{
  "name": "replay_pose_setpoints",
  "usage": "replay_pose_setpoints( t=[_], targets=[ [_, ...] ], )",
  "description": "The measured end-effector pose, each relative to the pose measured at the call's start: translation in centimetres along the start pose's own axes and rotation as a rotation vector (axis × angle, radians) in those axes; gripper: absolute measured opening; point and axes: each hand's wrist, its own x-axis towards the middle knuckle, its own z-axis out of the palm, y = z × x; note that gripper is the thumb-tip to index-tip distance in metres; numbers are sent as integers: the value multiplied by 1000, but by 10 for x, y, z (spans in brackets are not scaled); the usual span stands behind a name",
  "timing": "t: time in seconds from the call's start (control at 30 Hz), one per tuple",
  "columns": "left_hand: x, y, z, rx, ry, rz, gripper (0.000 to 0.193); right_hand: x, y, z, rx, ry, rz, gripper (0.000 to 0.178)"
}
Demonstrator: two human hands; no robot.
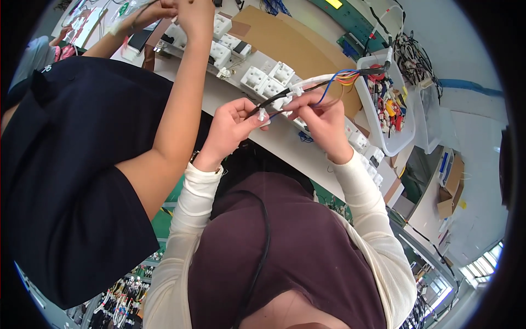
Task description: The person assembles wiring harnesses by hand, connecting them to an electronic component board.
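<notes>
1. You seem to be working thin wires at a small white connector [263,115]: left hand [226,127] pinching it, right hand [327,122] with finger and thumb together on a wire.
2. The next move probably calls for steadying the connector while guiding that wire; its tip is hidden.
3. The harness [375,70], black and white with blue, yellow and orange strands, is raised over the table [312,167].

Plastic-coated wires [346,79], smooth plastic blocks [255,78] — matt cardboard [298,41], glossy plastic bin [371,115], ribbed cloth sleeve [360,180]
</notes>
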Motion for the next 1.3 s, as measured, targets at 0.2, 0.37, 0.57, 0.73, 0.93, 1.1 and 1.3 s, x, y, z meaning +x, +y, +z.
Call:
replay_pose_setpoints(
  t=[0.2,0.37,0.57,0.73,0.93,1.1,1.3],
  targets=[
    [7,-2,15,-340,-76,-156,19,15,-9,-11,-237,-458,-328,24],
    [-3,-15,28,-103,396,200,20,37,32,-2,-437,-243,-553,22],
    [-23,-32,26,-234,554,437,24,61,68,44,-838,45,-722,18],
    [-44,-57,32,-214,514,318,22,53,82,57,-818,47,-648,13],
    [-63,-76,21,-347,46,55,17,79,40,51,-854,6,-256,20],
    [-48,-46,14,-814,-197,-22,20,92,59,44,-965,86,-335,48],
    [-26,-15,53,-587,-208,56,11,91,59,31,-1116,103,-252,69]
  ],
)
